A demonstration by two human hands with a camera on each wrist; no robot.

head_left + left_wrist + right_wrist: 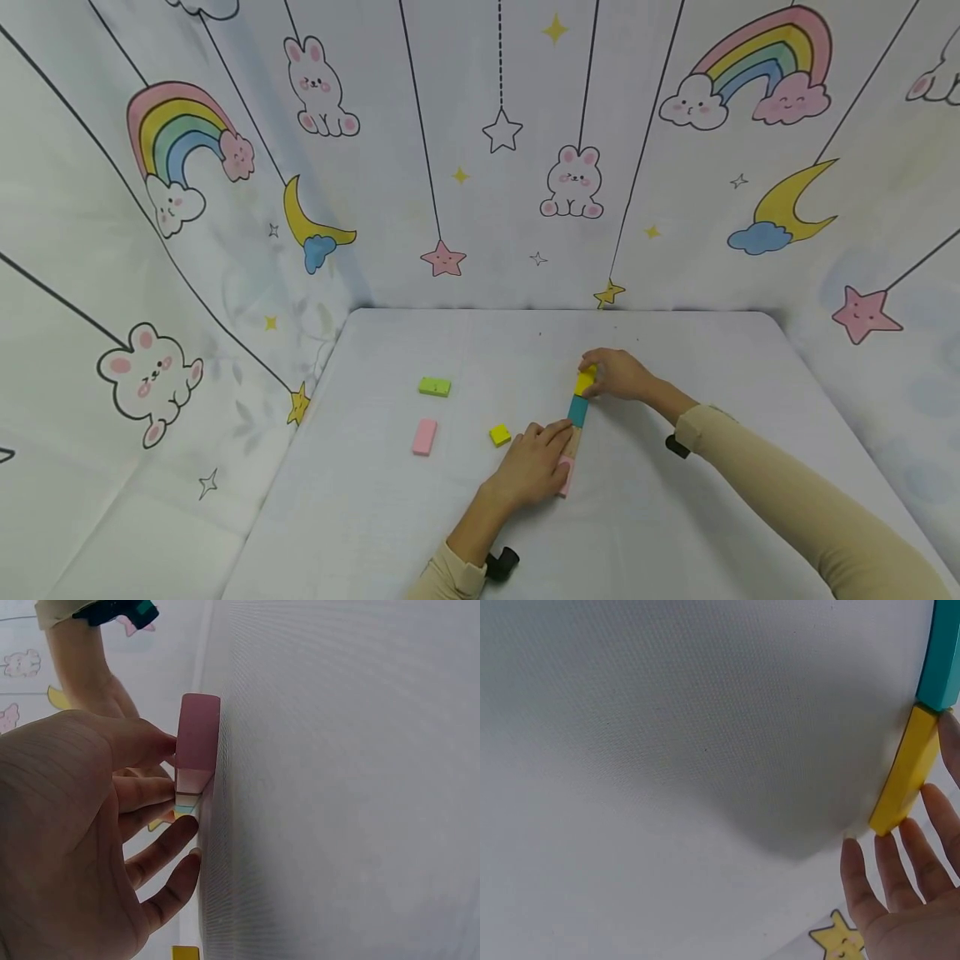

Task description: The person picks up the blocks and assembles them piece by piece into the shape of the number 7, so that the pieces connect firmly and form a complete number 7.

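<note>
1. Yellow block (905, 771): lying on the white table (675, 517), forming the far end of a straight row of four blocks.
2. Right hand (621, 375): pinching the yellow block between thumb and fingers, placing the thumb at the near end beside the joint, setting fingertips against the far end and along the side.
3. Teal block (577, 412): lying next in the row, meeting the near end of the yellow block, showing between the two hands.
4. Pale wooden block (573, 443): extending the row toward the person, lying partly hidden under fingers.
5. Pink end block (200, 735): making up the near end of the row, facing the left wrist view with one end.
6. Left hand (528, 467): resting over the near part of the row, touching the pink end block with the thumb, holding thumb and fingers apart rather than clamping.
7. Small yellow block (499, 434): sitting just beside the left hand, apart from the row.
8. Loose pink block (424, 437): lying farther left in the head view.
9. Lime-green block (435, 387): lying beyond the loose pink block, turning a long side toward the person.
10. Patterned backdrop (510, 208): hanging behind the table, showing rabbits, rainbows, moons and stars.
</note>
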